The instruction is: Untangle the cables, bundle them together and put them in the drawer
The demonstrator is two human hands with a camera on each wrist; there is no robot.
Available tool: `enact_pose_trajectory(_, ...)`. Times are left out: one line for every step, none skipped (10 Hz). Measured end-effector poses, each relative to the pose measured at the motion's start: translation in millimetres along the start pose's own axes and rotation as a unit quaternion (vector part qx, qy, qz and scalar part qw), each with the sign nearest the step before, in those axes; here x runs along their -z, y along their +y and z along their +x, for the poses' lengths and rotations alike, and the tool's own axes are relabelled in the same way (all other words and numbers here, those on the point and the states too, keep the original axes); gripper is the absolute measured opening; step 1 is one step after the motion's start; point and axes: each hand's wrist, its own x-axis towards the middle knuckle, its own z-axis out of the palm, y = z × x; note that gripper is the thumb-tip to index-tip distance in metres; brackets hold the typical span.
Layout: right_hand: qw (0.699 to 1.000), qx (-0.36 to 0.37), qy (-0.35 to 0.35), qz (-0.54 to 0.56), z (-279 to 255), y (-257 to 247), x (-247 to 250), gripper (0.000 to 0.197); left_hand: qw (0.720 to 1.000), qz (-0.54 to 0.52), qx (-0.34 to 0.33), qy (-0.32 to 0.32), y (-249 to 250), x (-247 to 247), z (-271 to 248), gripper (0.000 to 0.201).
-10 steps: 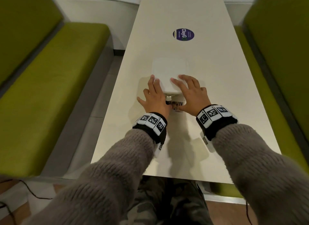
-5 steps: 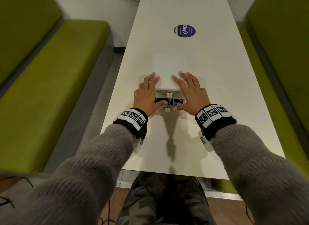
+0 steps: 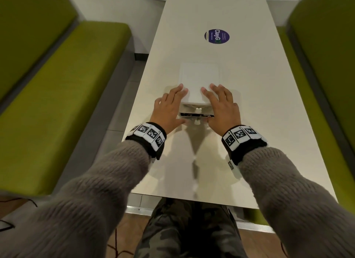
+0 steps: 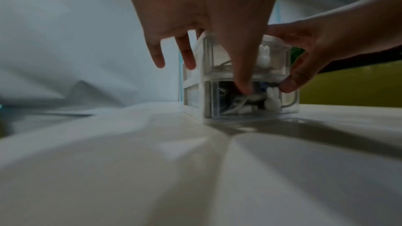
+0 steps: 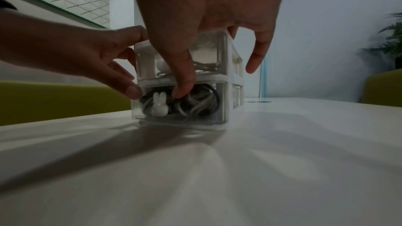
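A small two-tier drawer box [image 3: 198, 81] of clear and white plastic stands on the white surface [image 3: 269, 123], near its middle. The lower drawer [image 5: 180, 102] is nearly shut, its front standing slightly proud of the frame. Inside it lie the cables [image 5: 195, 104], black and white, coiled together in a loose mass. A white rabbit-shaped knob [image 5: 159, 104] sits on the drawer front.

The left hand [image 3: 169, 106] rests its fingers [image 3: 180, 89], nearly straight, on top of the box, with the thumb pressed against the lower drawer front. The right hand [image 3: 222, 106] mirrors it, fingers spread on the lid, thumb on the drawer front. Neither hand grips anything; both press.

Assessment: the task appears close to done, with only the closing push outstanding. The box looks light and likely to slide on the smooth surface, so holding it down from above while the thumbs push is sound. The cables are soft and springy; a loop could rise and catch under the frame. The knob is the best place to hold if the drawer must be reopened.
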Motion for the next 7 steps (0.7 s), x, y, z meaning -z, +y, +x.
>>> enact_pose_trajectory(1.000,-0.003,0.025,0.017,0.7,-2.3,-1.8,0.086,0.999,-0.019,0.007,0.049,5.5,-7.5,4.0,0.081)
enact_pose_trajectory(0.997,0.001,0.069,0.035,0.0,-4.0,-7.1,0.083,0.997,0.008,-0.001,0.077,7.1,-11.8,8.4,0.077)
enact_pose_trajectory(0.995,0.002,0.091,0.048,1.5,-5.4,-9.7,0.082,0.997,0.029,-0.003,0.075,7.2,-9.4,13.4,0.075)
enact_pose_trajectory(0.998,-0.004,0.061,0.023,5.4,-3.5,-6.1,0.083,0.998,0.021,0.016,0.054,13.0,-5.0,16.6,0.073)
enact_pose_trajectory(1.000,-0.011,0.018,-0.010,17.9,1.5,2.6,0.086,0.999,0.003,0.040,0.022,20.9,-2.3,25.0,0.073)
enact_pose_trajectory(0.998,-0.019,-0.056,-0.007,16.7,-0.6,20.4,0.092,0.998,-0.035,0.046,-0.034,25.8,10.3,27.9,0.080)
enact_pose_trajectory(0.999,-0.023,-0.028,0.036,-13.3,-1.9,28.0,0.098,0.997,-0.030,0.038,-0.055,21.9,20.2,15.0,0.094)
